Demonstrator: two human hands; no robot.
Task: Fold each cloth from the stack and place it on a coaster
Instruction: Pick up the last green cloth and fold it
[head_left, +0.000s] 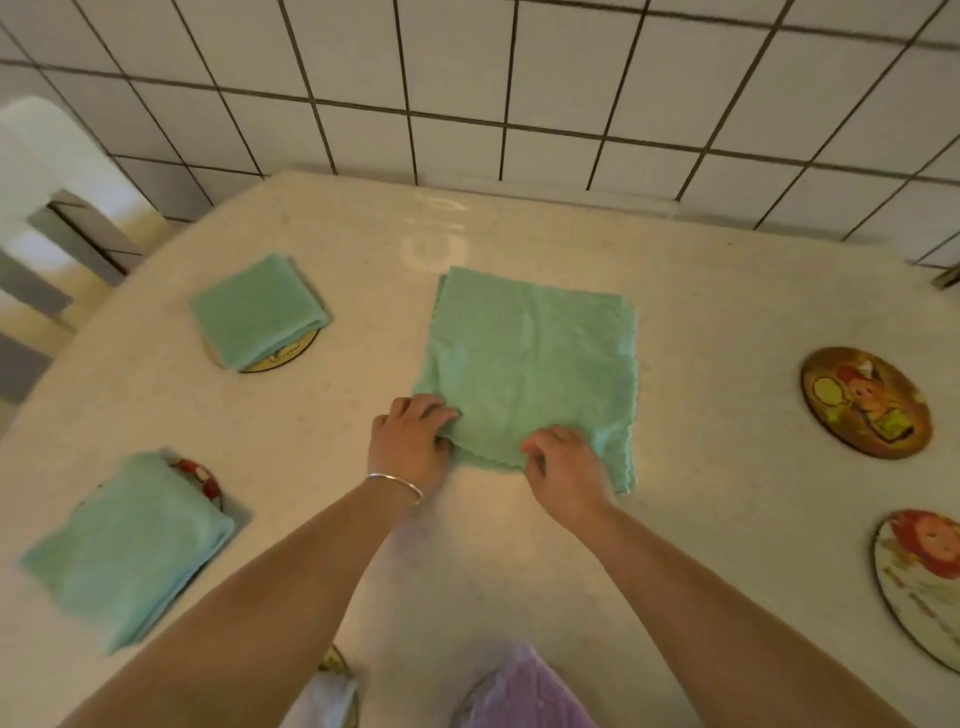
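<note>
Lilac fabric (524, 691) shows at the near edge of the pale speckled stone tabletop (701, 312). Beyond it, the left hand (410, 439) and right hand (563, 460) pinch the near edge of a flat mint-green terry cloth (524, 358) at the table's centre. Two folded green cloths (124, 545) (257, 309) sit on coasters at left; two bare round picture coasters (865, 402) (922, 577) lie at right, before a white tiled wall (519, 78).

Three green cloths (524, 364), one purple cloth (524, 691), five coasters (865, 402), two hands (410, 436).
</note>
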